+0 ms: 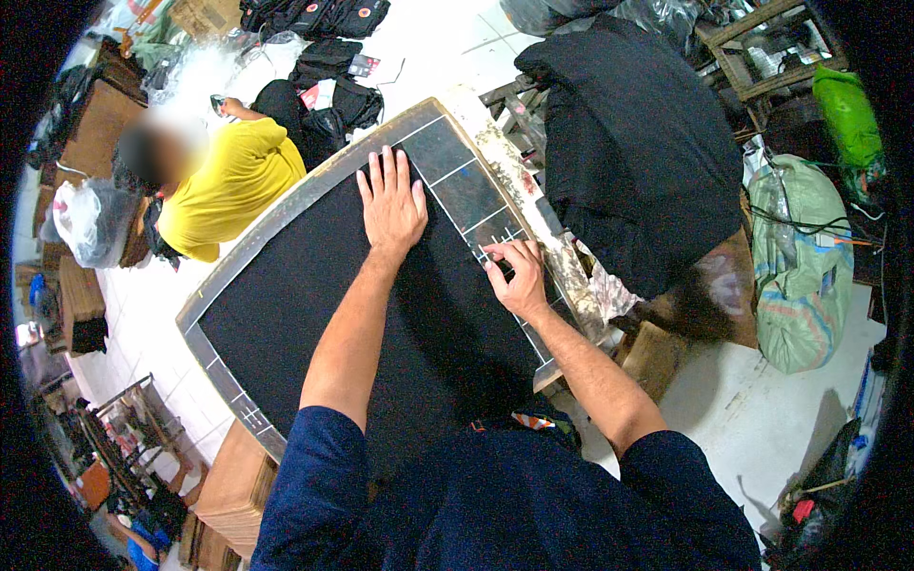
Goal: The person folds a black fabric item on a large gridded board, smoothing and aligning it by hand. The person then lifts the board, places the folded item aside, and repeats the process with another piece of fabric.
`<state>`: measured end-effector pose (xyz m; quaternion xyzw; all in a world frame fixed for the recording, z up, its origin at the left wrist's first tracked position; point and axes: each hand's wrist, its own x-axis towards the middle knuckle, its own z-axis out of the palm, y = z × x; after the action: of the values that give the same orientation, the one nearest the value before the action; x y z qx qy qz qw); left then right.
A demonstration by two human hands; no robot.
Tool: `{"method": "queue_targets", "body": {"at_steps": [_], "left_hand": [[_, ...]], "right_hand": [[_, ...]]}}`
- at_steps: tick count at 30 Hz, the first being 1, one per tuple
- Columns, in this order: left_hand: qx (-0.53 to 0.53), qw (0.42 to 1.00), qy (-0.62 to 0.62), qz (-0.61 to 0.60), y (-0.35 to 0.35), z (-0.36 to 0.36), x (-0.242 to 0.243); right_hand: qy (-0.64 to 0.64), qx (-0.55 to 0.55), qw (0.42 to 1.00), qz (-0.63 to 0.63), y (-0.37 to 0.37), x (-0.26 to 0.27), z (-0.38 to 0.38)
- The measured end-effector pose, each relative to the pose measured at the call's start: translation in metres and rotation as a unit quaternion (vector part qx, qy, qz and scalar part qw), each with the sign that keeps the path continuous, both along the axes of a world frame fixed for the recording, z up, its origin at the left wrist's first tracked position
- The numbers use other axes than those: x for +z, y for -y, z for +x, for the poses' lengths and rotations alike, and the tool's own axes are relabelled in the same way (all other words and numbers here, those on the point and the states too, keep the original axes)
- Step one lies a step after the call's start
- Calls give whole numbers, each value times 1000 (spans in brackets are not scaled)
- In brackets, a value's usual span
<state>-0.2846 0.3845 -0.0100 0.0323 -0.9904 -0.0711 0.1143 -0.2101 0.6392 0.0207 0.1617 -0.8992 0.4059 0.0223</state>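
A sheet of black cloth [307,264] lies spread over a dark board [450,160] ruled with white lines. My left hand [391,207] rests palm down near the cloth's far corner, fingers stretched out and slightly apart. At the cloth's right edge, my right hand [515,275] has its fingers bent, with thumb and forefinger close together beside a white line. Whether a fold of cloth is pinched between them cannot be made out. Short crossing white marks [505,235] show on the board just beyond those fingers.
Right of the board, a large heap of black fabric [635,143] sits near a green woven sack [800,285]. A person in a yellow shirt [232,182] sits on the floor at left, by black garments [335,93]. Stacked brown sheets [232,492] stand below the board's near-left edge.
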Motion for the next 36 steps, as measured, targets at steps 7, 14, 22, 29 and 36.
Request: {"method": "queue_targets", "body": {"at_steps": [7, 14, 22, 29, 36], "left_hand": [[-4, 999, 38, 18, -42, 48, 11], [4, 998, 53, 47, -49, 66, 11], [-1, 992, 39, 121, -37, 57, 10], [23, 999, -10, 48, -22, 37, 6], [21, 999, 14, 23, -15, 32, 1]], "right_hand": [[194, -61, 975, -84, -2, 4, -13], [104, -115, 985, 80, 28, 8, -16], [37, -69, 993, 83, 69, 2, -46], [3, -50, 992, 117, 98, 2, -81], [25, -56, 980, 187, 118, 0, -107]]}}
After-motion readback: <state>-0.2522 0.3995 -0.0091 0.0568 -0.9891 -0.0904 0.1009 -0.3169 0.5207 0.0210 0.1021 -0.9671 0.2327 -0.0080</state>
